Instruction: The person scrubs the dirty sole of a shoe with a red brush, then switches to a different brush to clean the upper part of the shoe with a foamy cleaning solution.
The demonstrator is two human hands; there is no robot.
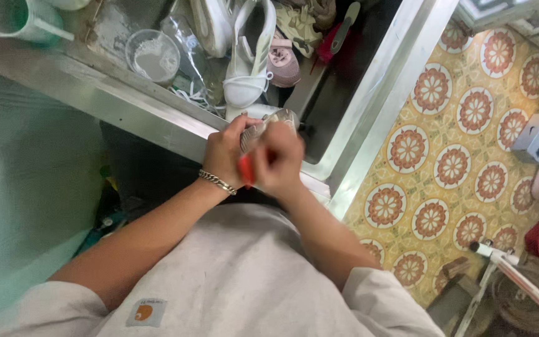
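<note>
Hands are meeting right over the near rim of the steel sink. The left hand is curling around the side of a grey-white shoe, gripping it, while the right hand is closing tight on a red-handled brush, pressing it against the shoe from the side nearer the body. The shoe's long axis is running away from the hands and rightward, its tip poking out just beyond the right knuckles; both hands are on it, and the right is blurring with motion. Beyond the hands, the sink is holding another white shoe, a pinkish one beside it, loose laces, and a clear round tub with white powder in it. Farther left, a green cup is sitting on the ledge.
</note>
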